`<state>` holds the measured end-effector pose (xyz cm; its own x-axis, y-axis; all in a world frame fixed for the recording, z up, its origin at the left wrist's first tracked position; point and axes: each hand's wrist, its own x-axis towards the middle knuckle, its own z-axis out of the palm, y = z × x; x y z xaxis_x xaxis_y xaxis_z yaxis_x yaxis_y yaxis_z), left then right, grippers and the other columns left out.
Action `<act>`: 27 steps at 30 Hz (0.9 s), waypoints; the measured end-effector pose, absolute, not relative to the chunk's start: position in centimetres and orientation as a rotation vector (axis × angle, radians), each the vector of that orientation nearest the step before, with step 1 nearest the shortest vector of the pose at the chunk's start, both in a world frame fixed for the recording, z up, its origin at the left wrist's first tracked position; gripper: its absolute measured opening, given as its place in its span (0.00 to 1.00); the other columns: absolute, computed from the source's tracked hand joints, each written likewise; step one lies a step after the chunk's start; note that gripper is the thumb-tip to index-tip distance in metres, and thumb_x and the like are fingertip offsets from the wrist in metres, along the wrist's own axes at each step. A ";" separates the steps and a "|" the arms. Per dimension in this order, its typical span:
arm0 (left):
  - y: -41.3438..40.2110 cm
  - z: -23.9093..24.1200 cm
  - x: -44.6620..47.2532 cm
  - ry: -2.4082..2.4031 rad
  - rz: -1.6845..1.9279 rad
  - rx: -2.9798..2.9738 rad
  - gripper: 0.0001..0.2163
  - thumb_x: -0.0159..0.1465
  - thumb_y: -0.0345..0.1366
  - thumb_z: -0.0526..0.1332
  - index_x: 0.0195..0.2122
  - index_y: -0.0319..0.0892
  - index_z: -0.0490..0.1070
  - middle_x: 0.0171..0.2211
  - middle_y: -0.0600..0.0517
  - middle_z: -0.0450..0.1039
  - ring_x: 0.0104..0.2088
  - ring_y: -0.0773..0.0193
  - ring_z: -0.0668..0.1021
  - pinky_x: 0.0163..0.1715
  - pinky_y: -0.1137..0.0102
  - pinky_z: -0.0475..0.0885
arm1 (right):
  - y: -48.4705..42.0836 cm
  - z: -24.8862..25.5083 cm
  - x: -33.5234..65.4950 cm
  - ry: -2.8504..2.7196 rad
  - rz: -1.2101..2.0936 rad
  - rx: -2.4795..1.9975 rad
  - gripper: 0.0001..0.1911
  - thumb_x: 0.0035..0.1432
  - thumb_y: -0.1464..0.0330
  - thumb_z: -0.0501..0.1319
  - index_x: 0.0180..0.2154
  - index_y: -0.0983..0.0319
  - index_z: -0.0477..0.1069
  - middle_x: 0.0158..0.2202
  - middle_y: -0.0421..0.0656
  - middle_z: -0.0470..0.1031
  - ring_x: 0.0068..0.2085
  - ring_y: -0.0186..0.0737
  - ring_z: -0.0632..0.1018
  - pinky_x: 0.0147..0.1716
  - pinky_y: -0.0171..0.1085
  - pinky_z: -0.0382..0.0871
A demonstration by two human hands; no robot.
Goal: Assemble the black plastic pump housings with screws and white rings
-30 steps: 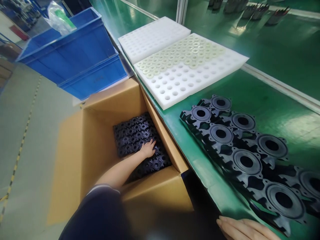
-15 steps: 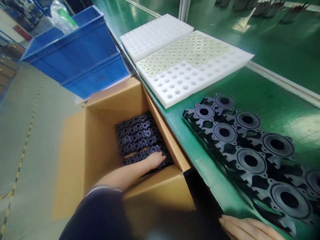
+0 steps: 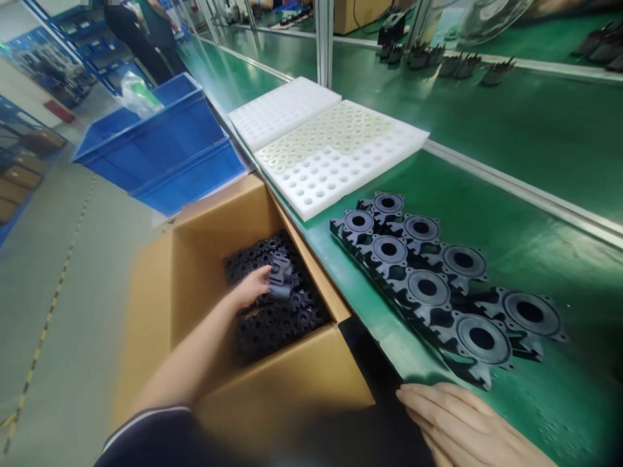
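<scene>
The left hand [image 3: 253, 287] reaches deep into the open brown cardboard box [image 3: 287, 383] and pinches one black moulded plastic flanged part [image 3: 281, 275] by its edge, just above the pile of matching black parts [image 3: 277, 318]; held so lightly, it could slip back or snag its lugs on neighbours. The part looks dark, matt and blurred, at about nine o'clock from the row of black round-holed flanges [image 3: 428, 285] on the green bench [image 3: 535, 194]. The right hand [image 3: 462, 428] lies flat and relaxed, holding nothing, at the bench's near edge.
</scene>
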<state>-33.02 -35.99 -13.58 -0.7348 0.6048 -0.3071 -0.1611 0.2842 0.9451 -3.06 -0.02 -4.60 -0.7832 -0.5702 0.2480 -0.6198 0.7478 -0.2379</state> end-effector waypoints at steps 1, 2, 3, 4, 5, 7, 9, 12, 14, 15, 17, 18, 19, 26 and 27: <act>-36.6 -12.2 -33.1 1.909 1.618 0.335 0.25 0.54 0.35 0.69 0.52 0.38 0.68 0.42 0.46 0.80 0.42 0.55 0.81 0.48 0.58 0.75 | -0.1 -4.6 -3.0 -2.770 0.424 0.954 0.26 0.62 0.69 0.60 0.62 0.62 0.65 0.60 0.44 0.70 0.54 0.46 0.76 0.56 0.39 0.70; -37.1 -10.7 -33.0 1.908 1.716 0.277 0.26 0.54 0.37 0.70 0.54 0.38 0.67 0.42 0.45 0.80 0.43 0.54 0.81 0.48 0.58 0.76 | -0.2 -4.5 -3.0 -2.756 0.396 0.953 0.26 0.62 0.68 0.60 0.62 0.62 0.65 0.60 0.45 0.70 0.55 0.46 0.76 0.57 0.40 0.70; -37.5 -9.3 -32.8 1.903 1.805 0.224 0.27 0.55 0.39 0.70 0.54 0.38 0.67 0.43 0.44 0.80 0.43 0.53 0.81 0.47 0.58 0.76 | -0.3 -4.4 -3.0 -2.748 0.379 0.950 0.26 0.62 0.68 0.60 0.61 0.63 0.66 0.60 0.45 0.69 0.55 0.46 0.75 0.56 0.41 0.70; -37.8 -7.9 -32.5 1.895 1.885 0.177 0.28 0.55 0.40 0.70 0.55 0.37 0.66 0.43 0.44 0.80 0.43 0.53 0.82 0.47 0.57 0.76 | -0.4 -4.2 -3.1 -2.743 0.368 0.947 0.25 0.62 0.68 0.60 0.61 0.63 0.66 0.60 0.46 0.69 0.55 0.46 0.75 0.56 0.41 0.70; -38.0 -6.5 -32.0 1.883 1.954 0.135 0.28 0.55 0.42 0.70 0.55 0.38 0.66 0.43 0.44 0.80 0.43 0.52 0.82 0.47 0.57 0.76 | -0.5 -4.0 -3.1 -2.742 0.360 0.946 0.24 0.63 0.68 0.60 0.60 0.63 0.67 0.60 0.47 0.70 0.54 0.46 0.76 0.55 0.41 0.71; -37.8 -4.0 -30.6 1.860 2.056 0.080 0.30 0.55 0.44 0.71 0.56 0.39 0.66 0.42 0.44 0.81 0.41 0.52 0.83 0.47 0.55 0.77 | -0.7 -3.6 -3.3 -2.738 0.363 0.949 0.21 0.63 0.69 0.60 0.58 0.63 0.69 0.59 0.49 0.70 0.54 0.46 0.76 0.54 0.41 0.72; -36.7 -1.7 -28.7 1.819 2.111 0.030 0.31 0.53 0.44 0.72 0.55 0.40 0.67 0.41 0.45 0.81 0.39 0.50 0.83 0.44 0.54 0.78 | -0.9 -3.1 -3.4 -2.721 0.395 0.946 0.18 0.63 0.71 0.59 0.54 0.64 0.71 0.58 0.50 0.71 0.54 0.46 0.76 0.54 0.43 0.72; -33.4 1.2 -25.1 1.702 2.104 -0.067 0.28 0.49 0.43 0.75 0.49 0.40 0.72 0.36 0.45 0.82 0.34 0.49 0.84 0.38 0.54 0.80 | -1.2 -2.3 -2.9 -2.670 0.491 0.922 0.15 0.63 0.75 0.57 0.50 0.65 0.72 0.55 0.52 0.74 0.54 0.48 0.75 0.56 0.46 0.70; -30.6 2.9 -22.6 1.646 2.045 -0.048 0.24 0.47 0.41 0.76 0.44 0.40 0.74 0.33 0.46 0.82 0.32 0.50 0.83 0.36 0.56 0.80 | -1.2 -1.7 -2.3 -2.636 0.576 0.891 0.15 0.62 0.76 0.56 0.50 0.66 0.72 0.53 0.53 0.75 0.54 0.48 0.75 0.56 0.48 0.70; -29.2 3.6 -21.4 1.633 2.006 -0.011 0.23 0.47 0.40 0.76 0.42 0.39 0.75 0.32 0.46 0.82 0.32 0.50 0.83 0.36 0.57 0.79 | -1.1 -1.3 -1.9 -2.625 0.621 0.868 0.15 0.62 0.76 0.55 0.50 0.66 0.71 0.52 0.54 0.75 0.53 0.48 0.75 0.56 0.48 0.70; -26.4 5.1 -19.2 1.619 1.928 0.087 0.21 0.45 0.37 0.77 0.40 0.39 0.76 0.31 0.46 0.82 0.33 0.50 0.83 0.36 0.58 0.79 | -0.6 -0.5 -0.7 -2.616 0.706 0.796 0.15 0.62 0.77 0.55 0.50 0.66 0.70 0.51 0.53 0.74 0.53 0.47 0.75 0.56 0.47 0.70; -25.1 5.7 -18.2 1.613 1.878 0.149 0.21 0.45 0.36 0.77 0.40 0.40 0.76 0.32 0.46 0.82 0.34 0.50 0.83 0.37 0.59 0.79 | -0.2 -0.1 0.0 -2.614 0.749 0.743 0.15 0.62 0.77 0.55 0.51 0.66 0.69 0.51 0.53 0.74 0.53 0.46 0.75 0.56 0.46 0.70; -23.8 6.3 -17.3 1.610 1.827 0.218 0.21 0.45 0.34 0.77 0.40 0.40 0.76 0.33 0.46 0.82 0.34 0.51 0.83 0.38 0.60 0.78 | 0.4 0.3 0.8 -2.610 0.789 0.676 0.15 0.63 0.77 0.55 0.51 0.65 0.68 0.51 0.53 0.74 0.53 0.45 0.75 0.55 0.45 0.70; -14.5 7.6 -10.7 1.475 1.528 0.596 0.22 0.48 0.20 0.66 0.45 0.41 0.76 0.42 0.48 0.81 0.43 0.55 0.82 0.44 0.67 0.75 | 3.2 2.0 8.4 -2.449 0.911 0.083 0.18 0.65 0.75 0.56 0.55 0.60 0.64 0.52 0.51 0.71 0.54 0.41 0.74 0.54 0.37 0.71; -13.2 7.1 -9.6 1.418 1.518 0.617 0.22 0.48 0.19 0.65 0.46 0.41 0.75 0.43 0.48 0.81 0.44 0.55 0.81 0.45 0.66 0.74 | 3.3 2.1 9.4 -2.427 0.909 0.026 0.18 0.64 0.74 0.57 0.56 0.60 0.63 0.52 0.51 0.70 0.55 0.41 0.73 0.54 0.37 0.71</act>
